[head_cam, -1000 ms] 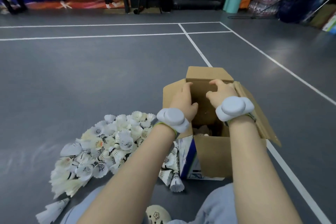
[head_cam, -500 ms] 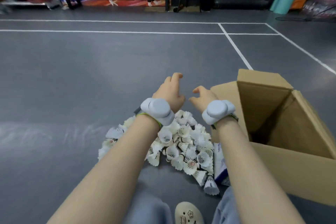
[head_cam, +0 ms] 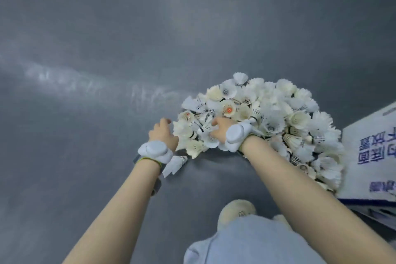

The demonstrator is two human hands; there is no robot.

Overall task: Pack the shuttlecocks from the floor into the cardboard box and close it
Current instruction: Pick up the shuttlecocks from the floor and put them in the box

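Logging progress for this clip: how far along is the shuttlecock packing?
Done: nothing provable here; the box interior is out of view. In hand: both hands are at the near-left edge of the shuttlecock pile, the left hand cupping its outer edge, the right hand on top, seemingly gathering a scoop. Left: most of the pile is on the floor, one stray shuttlecock by the left wrist, then closing the box.

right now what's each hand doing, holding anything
Left hand: open, at the left edge of the shuttlecock pile, nothing gripped.
Right hand: on the pile, fingers curled among shuttlecocks; a grip cannot be told.
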